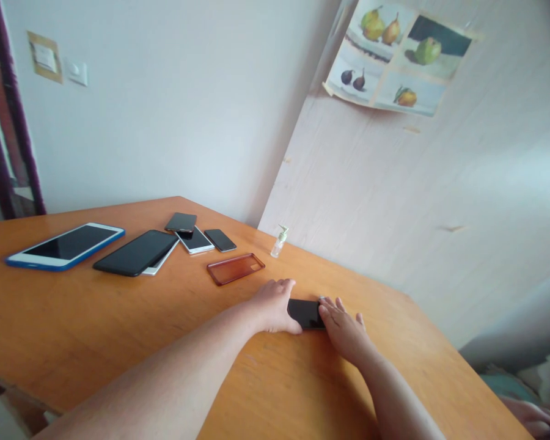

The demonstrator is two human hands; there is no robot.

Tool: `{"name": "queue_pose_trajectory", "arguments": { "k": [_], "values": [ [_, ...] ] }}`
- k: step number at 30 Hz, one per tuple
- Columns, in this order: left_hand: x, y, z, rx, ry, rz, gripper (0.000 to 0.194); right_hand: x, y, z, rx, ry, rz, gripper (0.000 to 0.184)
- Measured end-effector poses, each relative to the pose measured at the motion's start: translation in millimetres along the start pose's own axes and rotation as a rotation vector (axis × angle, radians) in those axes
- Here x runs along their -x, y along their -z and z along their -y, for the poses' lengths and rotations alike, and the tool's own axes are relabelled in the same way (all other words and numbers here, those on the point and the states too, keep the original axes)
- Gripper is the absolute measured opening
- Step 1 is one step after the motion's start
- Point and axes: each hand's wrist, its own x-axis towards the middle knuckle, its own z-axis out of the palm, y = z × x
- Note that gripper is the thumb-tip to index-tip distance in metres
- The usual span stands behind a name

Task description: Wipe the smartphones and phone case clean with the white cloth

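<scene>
A black smartphone [305, 313] lies screen up on the wooden table, between my two hands. My left hand [275, 305] grips its left end, with the thumb at the near edge and the fingers at the far edge. On the right end rests my right hand [343, 327], its fingers stretched out over the screen and the surface beyond. A small whitish bit shows by its fingertips; what it is I cannot tell. Beyond my left hand lies a reddish-brown clear phone case [236, 269]. Behind the phone stands a small clear pump bottle [278, 242].
On the left of the table [220, 379] lie a blue-edged white tablet [68, 245], a black tablet [137, 252] overlapping a white device [161, 259], and several phones, including a dark one [220, 239]. A board with fruit paintings [398, 58] leans at the back.
</scene>
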Motion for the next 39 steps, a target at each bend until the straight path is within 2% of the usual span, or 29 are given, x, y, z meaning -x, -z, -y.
{"name": "queue_pose_trajectory", "arguments": {
  "k": [2,3,8,10,13,16,18,23,25,29,31,33,37,39],
  "values": [
    [-0.5,-0.4,0.8,-0.007,-0.01,-0.004,0.098,0.4,1.3,-2.5,0.057,-0.014,-0.008,0.05],
    [-0.9,-1.1,1.6,-0.01,-0.017,-0.009,0.098,3.3,1.9,1.8,0.071,0.023,-0.001,0.05],
    [-2.3,-5.1,5.5,-0.013,-0.031,-0.037,0.09,26.7,6.0,38.7,-0.032,0.336,0.108,0.053],
    [-2.0,-4.7,5.0,-0.01,-0.03,-0.035,0.09,27.6,8.1,36.7,-0.043,0.314,0.112,0.053],
    [-1.0,-2.3,2.4,-0.015,-0.024,-0.026,0.092,18.7,10.9,12.8,0.068,0.137,0.071,0.048],
    [-0.3,-0.5,0.8,-0.024,-0.025,-0.022,0.089,13.5,14.1,-4.1,0.189,0.059,0.061,0.046],
    [-0.4,-0.3,1.2,-0.031,-0.031,-0.02,0.088,17.9,17.1,1.2,0.161,0.095,0.069,0.048],
    [-2.0,-0.6,4.2,-0.037,-0.037,-0.015,0.091,36.8,25.6,29.2,-0.004,0.368,0.176,0.053],
    [-2.5,-0.2,4.7,-0.045,-0.04,-0.009,0.088,35.5,27.5,23.6,-0.001,0.333,0.172,0.052],
    [-2.9,0.7,5.4,-0.067,-0.077,-0.007,0.071,23.8,28.9,-5.0,0.066,0.11,0.063,0.049],
    [-3.2,0.3,6.2,-0.07,-0.091,-0.01,0.068,23.3,30.2,-8.6,0.08,0.063,0.034,0.046],
    [-3.7,-0.6,7.1,-0.073,-0.081,-0.009,0.07,28.7,32.0,0.4,0.073,0.112,0.043,0.046],
    [-4.6,-2.5,8.5,-0.083,-0.069,-0.005,0.071,41.2,31.5,27.7,0.004,0.328,0.093,0.049],
    [-4.5,-3.0,8.6,-0.091,-0.074,-0.007,0.067,38.5,28.0,29.3,-0.004,0.324,0.072,0.048]
  ]
}}
